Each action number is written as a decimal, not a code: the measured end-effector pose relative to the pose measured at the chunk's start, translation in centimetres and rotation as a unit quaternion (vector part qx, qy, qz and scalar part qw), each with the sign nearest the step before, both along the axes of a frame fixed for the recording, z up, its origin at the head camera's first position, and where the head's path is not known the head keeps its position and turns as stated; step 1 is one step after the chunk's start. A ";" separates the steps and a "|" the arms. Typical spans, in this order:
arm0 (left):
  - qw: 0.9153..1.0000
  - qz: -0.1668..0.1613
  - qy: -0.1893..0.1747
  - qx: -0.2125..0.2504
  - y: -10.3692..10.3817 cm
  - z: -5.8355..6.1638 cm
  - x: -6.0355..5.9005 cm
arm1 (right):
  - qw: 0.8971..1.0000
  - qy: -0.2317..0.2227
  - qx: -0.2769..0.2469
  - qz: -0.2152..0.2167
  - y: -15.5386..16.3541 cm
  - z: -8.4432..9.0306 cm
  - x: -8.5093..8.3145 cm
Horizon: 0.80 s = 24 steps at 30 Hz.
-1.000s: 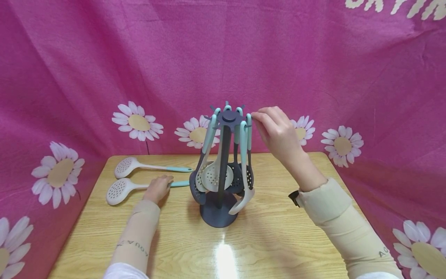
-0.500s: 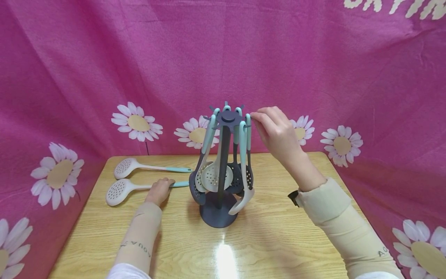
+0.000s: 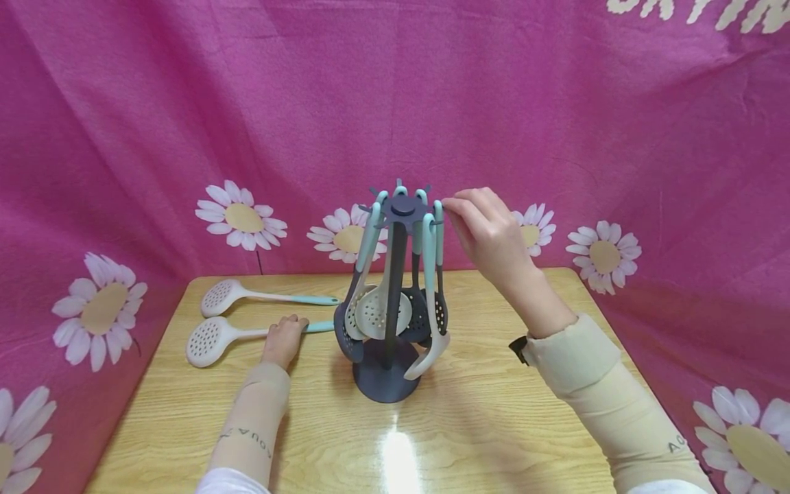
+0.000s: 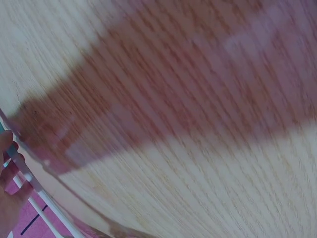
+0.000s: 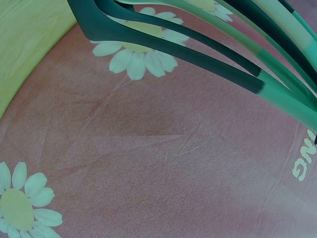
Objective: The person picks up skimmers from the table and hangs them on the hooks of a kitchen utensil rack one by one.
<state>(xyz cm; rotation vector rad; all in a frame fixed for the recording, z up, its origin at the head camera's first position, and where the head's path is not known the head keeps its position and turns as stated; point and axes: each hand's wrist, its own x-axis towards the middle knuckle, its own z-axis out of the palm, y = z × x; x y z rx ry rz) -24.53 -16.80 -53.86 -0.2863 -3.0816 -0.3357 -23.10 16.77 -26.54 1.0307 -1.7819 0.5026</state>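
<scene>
In the head view a dark utensil rack (image 3: 393, 295) stands mid-table, hung with several kitchen utensils with mint handles. A pale ladle (image 3: 430, 295) hangs at its front right, and a white skimmer (image 3: 375, 313) faces forward. My right hand (image 3: 494, 237) pinches the tip of a hook at the rack's upper right, beside a dark utensil's handle. On the left lie two pale skimmers; my left hand (image 3: 284, 341) holds the nearer skimmer (image 3: 206, 342) by its handle. The left wrist view catches only the fingers (image 4: 10, 173) on that handle. The right wrist view shows dark utensils (image 5: 183, 57), without my hand.
The farther skimmer (image 3: 219, 297) lies parallel behind the held one, its handle end near the rack. A wooden table (image 3: 494, 412) carries everything. Pink cloth (image 3: 395, 103) printed with daisies hangs behind the table and along both sides.
My left hand and forearm have shifted slightly right along the nearer skimmer's handle. The right hand keeps its place at the rack's hook, and the hanging utensils look unchanged.
</scene>
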 end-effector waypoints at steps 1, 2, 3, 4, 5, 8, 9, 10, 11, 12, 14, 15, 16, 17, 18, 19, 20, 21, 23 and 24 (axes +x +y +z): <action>1.000 0.001 -0.001 -0.003 0.0 0.0 0.0 | 1.000 0.000 0.000 0.000 0.0 0.0 0.0; 1.000 0.002 -0.003 -0.006 0.1 0.0 0.0 | 1.000 0.000 0.000 0.000 0.0 0.0 0.0; 1.000 0.001 -0.004 -0.009 0.1 0.0 0.1 | 1.000 0.001 0.000 -0.001 0.0 0.0 0.0; 1.000 -0.001 -0.005 -0.010 0.1 0.0 0.1 | 1.000 0.001 0.000 -0.001 0.0 0.0 0.0; 1.000 -0.004 -0.004 -0.013 0.1 0.1 0.2 | 1.000 0.001 0.000 -0.002 0.0 0.0 0.0; 1.000 -0.013 -0.002 -0.019 0.0 0.1 0.2 | 1.000 0.002 0.001 -0.002 0.0 0.0 0.0; 1.000 -0.016 -0.002 -0.022 -0.1 0.0 0.2 | 1.000 0.002 0.001 -0.003 0.0 0.0 0.0; 1.000 -0.019 -0.003 -0.025 -0.1 0.0 0.2 | 1.000 0.001 0.001 -0.002 0.0 0.0 0.0; 0.999 -0.021 -0.005 -0.028 -0.2 0.0 0.2 | 1.000 0.001 0.002 -0.002 0.0 0.1 0.0; 0.999 -0.023 -0.007 -0.031 -0.3 0.0 0.1 | 1.000 0.000 0.002 -0.003 0.0 0.1 0.0; 0.999 -0.027 -0.013 -0.036 -0.4 0.0 0.0 | 1.000 0.000 0.004 -0.004 0.0 0.1 0.0; 0.999 -0.027 -0.016 -0.037 -0.5 0.0 -0.1 | 1.000 -0.001 0.005 -0.005 0.0 0.1 0.1; 0.999 -0.027 -0.018 -0.038 -0.6 0.1 -0.1 | 1.000 -0.002 0.005 -0.005 0.0 0.1 0.1; 0.999 -0.028 -0.019 -0.037 -0.6 0.2 -0.1 | 1.000 -0.003 0.005 -0.005 0.0 0.1 0.1; 0.999 -0.028 -0.020 -0.035 -0.7 0.3 -0.2 | 1.000 -0.005 0.005 -0.006 0.0 0.1 0.1; 0.999 -0.027 -0.021 -0.032 -0.8 0.5 -0.2 | 1.000 -0.006 0.005 -0.005 0.0 0.1 0.1; 0.999 -0.026 -0.019 -0.028 -0.8 0.7 -0.2 | 1.000 -0.007 0.004 -0.005 0.0 0.1 0.1; 0.999 -0.024 -0.017 -0.025 -0.9 0.9 -0.3 | 1.000 -0.009 0.005 -0.005 0.0 0.1 0.1; 1.000 -0.021 -0.009 -0.017 -1.0 1.4 -0.3 | 1.000 -0.009 0.008 -0.008 0.1 0.1 0.0; 1.000 -0.020 -0.004 -0.012 -1.1 1.6 -0.4 | 1.000 -0.008 0.010 -0.009 0.1 0.1 0.0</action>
